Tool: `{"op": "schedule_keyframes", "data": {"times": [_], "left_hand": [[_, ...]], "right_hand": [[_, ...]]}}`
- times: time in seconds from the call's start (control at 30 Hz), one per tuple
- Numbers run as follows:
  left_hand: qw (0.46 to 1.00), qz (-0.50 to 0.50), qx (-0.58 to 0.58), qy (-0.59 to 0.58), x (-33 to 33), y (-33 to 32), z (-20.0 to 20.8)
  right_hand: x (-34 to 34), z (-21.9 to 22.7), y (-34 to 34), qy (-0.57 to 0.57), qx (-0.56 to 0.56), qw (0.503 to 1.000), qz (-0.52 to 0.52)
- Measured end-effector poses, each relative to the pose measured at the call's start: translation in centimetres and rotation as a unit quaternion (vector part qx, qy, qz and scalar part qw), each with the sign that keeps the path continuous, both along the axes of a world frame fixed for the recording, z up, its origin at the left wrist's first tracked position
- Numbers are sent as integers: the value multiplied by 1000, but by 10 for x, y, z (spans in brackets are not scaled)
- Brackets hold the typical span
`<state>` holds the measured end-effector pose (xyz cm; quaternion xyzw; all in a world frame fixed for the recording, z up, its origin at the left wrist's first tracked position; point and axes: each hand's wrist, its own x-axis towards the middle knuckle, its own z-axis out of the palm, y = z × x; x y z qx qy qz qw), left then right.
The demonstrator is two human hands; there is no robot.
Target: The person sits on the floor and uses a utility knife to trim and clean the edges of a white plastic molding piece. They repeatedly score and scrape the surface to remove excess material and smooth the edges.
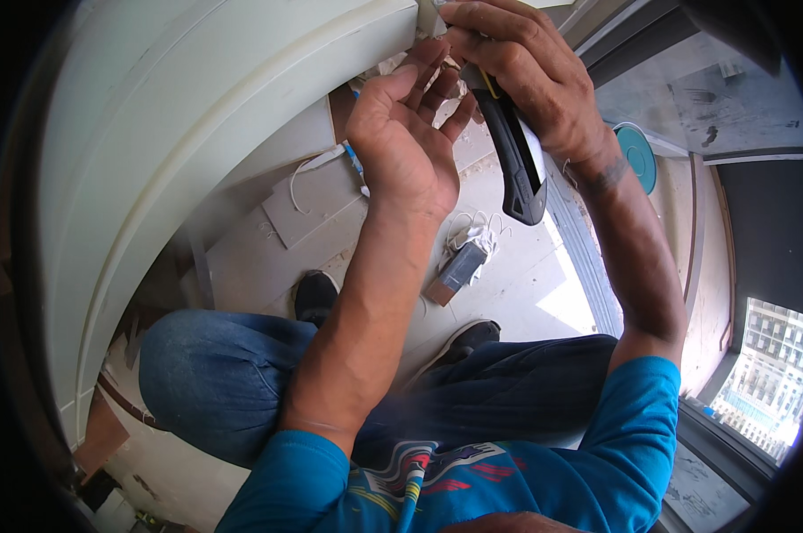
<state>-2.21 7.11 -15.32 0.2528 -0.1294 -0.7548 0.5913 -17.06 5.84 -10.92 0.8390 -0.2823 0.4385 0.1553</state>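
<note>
My right hand [535, 71] is closed on a utility knife [519, 160] with a black and grey handle, its butt end hanging below the palm. The fingertips of that hand meet the end of a pale cream panel [268, 80] at the top, and the knife's blade is out of sight. Just left of it, my left hand [406, 133] is turned palm up with its fingers apart and slightly curled. Its fingertips reach up under the panel's end, beside some rough, crumbly material, and nothing shows in its palm.
On the tiled floor between my shoes lies a dark grey block [457, 274] with white cable tangled around it. A teal round lid or bucket [635, 158] stands right of my forearm. Flat boards [317, 200] lie under the panel; a glazed frame [708, 98] is at right.
</note>
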Motion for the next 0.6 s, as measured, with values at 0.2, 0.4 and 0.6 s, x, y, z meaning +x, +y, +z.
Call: {"op": "schedule_keyframes", "data": {"times": [0.2,0.4,0.6], "left_hand": [[1000,-2,-7,2,-1,1,-1],[1000,3,-11,-9,-1,1,-2],[999,-3,-12,-38,0,1,1]], "right_hand": [[-19,-12,-17,58,-32,998,-5],[-23,-28,-18,70,-29,997,4],[-24,-33,-16,75,-7,997,-2]]}}
